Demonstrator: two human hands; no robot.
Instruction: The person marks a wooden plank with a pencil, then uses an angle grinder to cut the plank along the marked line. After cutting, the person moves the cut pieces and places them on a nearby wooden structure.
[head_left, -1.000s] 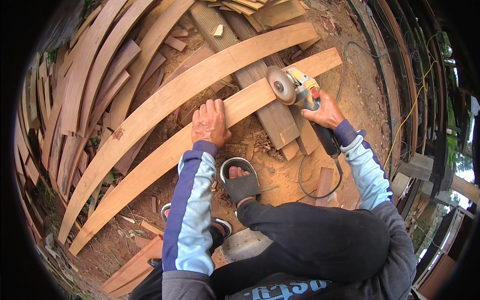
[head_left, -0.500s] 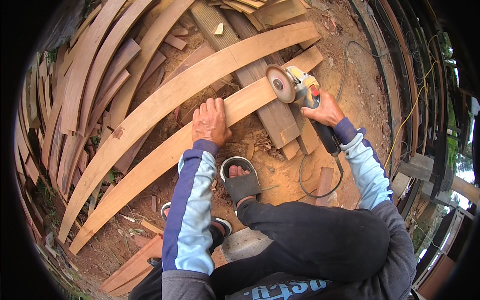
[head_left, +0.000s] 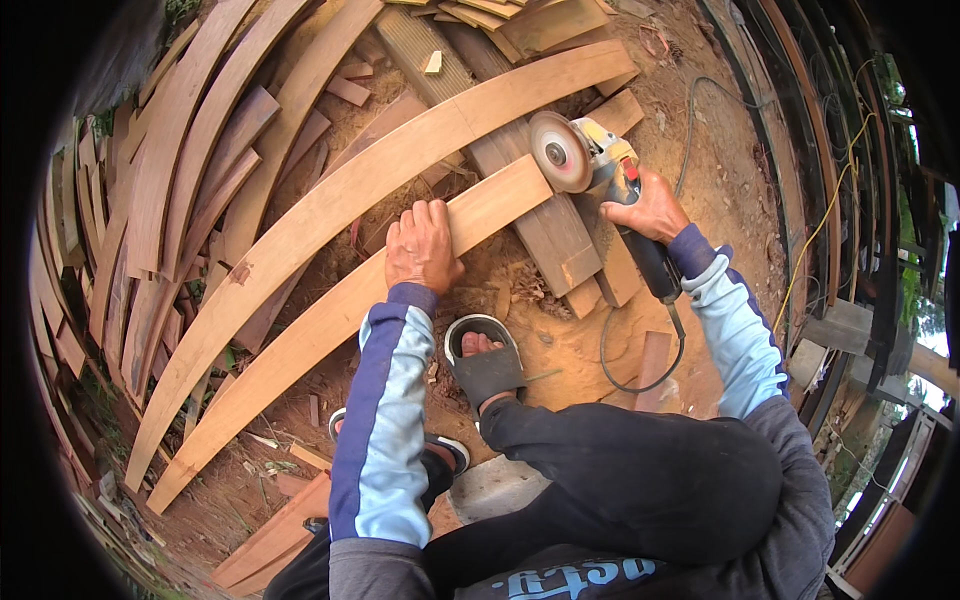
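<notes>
My left hand grips a long, pale, slightly curved plank lying across brown timber beams. My right hand is closed around the black body of an angle grinder, whose disc is raised at the plank's upper right end. A short board piece lies just beyond the disc, separate from the plank. A second long curved board lies alongside, above the one I hold. The grinder's underside and whatever lies directly beneath the disc are hidden.
Stacked curved boards fill the left, and offcuts are piled at the top. A power cord loops over sandy ground. My sandalled foot is below the plank. Dark long bars and concrete blocks line the right edge.
The grinder has risen slightly up and left. The board section beyond the disc has shifted down-left and now looks separated from the plank, whose end is exposed. My left hand stays in place.
</notes>
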